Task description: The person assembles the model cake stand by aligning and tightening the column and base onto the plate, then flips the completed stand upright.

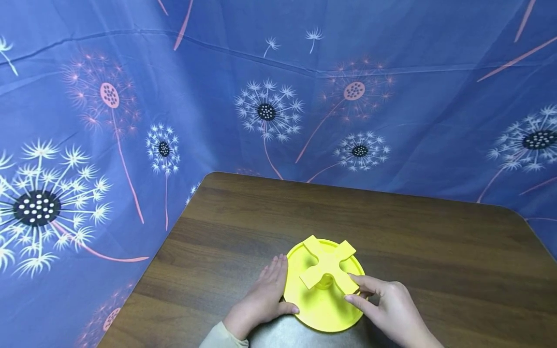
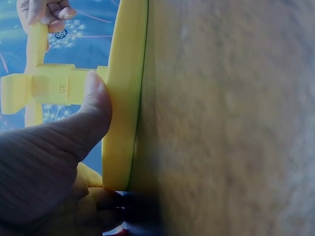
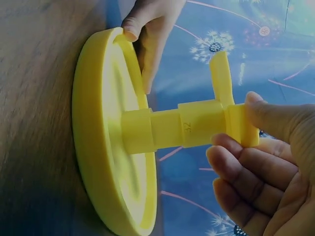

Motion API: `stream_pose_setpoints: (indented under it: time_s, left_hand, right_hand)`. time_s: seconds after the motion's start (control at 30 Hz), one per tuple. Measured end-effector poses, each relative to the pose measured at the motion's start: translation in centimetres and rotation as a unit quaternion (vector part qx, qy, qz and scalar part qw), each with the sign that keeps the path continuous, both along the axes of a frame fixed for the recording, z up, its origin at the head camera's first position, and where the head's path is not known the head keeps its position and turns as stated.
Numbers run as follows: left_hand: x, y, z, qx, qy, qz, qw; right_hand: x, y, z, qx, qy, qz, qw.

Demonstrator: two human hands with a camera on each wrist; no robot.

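Your left hand grips the yellow disc's rim at nine o'clock, pinning it flat on the counter. Your right hand, at four o'clock, pinches one arm of the cross-shaped top on its central post.

Staged tabletop recording booth: a wooden table enclosed on two sides by a dandelion-print blue cloth backdrop.

My head camera is looking down from above; both wrist cameras are sitting close, side-on, sharing the yellow disc beside my grip.
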State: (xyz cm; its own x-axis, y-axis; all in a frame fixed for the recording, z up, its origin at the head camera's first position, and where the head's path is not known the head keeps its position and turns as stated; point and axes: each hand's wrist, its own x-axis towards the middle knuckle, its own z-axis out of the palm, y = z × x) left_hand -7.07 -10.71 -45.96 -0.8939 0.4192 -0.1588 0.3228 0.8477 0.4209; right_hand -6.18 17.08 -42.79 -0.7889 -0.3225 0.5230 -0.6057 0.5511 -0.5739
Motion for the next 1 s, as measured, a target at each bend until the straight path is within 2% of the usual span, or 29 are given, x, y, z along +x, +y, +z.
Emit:
stream_pose_setpoints:
  time_s: [0.2,0.33,0.5,0.63,0.73,0.8,1.0]
  left_hand:
    - [-0.3,-0.3,0.0,0.020,0.000,-0.005,0.9998]
    - [-0.4,-0.5,0.0,0.021,0.002,-0.013,0.9997]
    - [-0.6,-0.8,-0.1,0.021,0.008,-0.022,0.9995]
    - [-1.0,-1.2,0.1,0.029,0.017,-0.028,0.9990]
    - [-1.3,-1.5,0.0,0.040,0.011,-0.030,0.9987]
    - [-1.5,-1.6,0.0,0.045,0.004,-0.030,0.9985]
    - [-1.8,-1.7,-0.3,0.049,0.002,-0.031,0.9983]
  right_hand:
    - [-0.2,0.3,-0.1,0.009,0.005,0.015,1.000]
    - [-0.6,0.9,-0.5,0.027,-0.009,0.026,0.999]
    - [-1.1,1.9,-1.4,0.075,-0.014,0.006,0.997]
    - [-1.4,2.7,-2.3,0.116,-0.063,-0.006,0.991]
    - [-1.6,3.2,-3.0,0.120,-0.126,0.020,0.984]
    - [-1.7,3.6,-3.5,0.121,-0.150,0.045,0.980]
    - [-2.6,4.4,-4.5,0.136,-0.163,0.076,0.974]
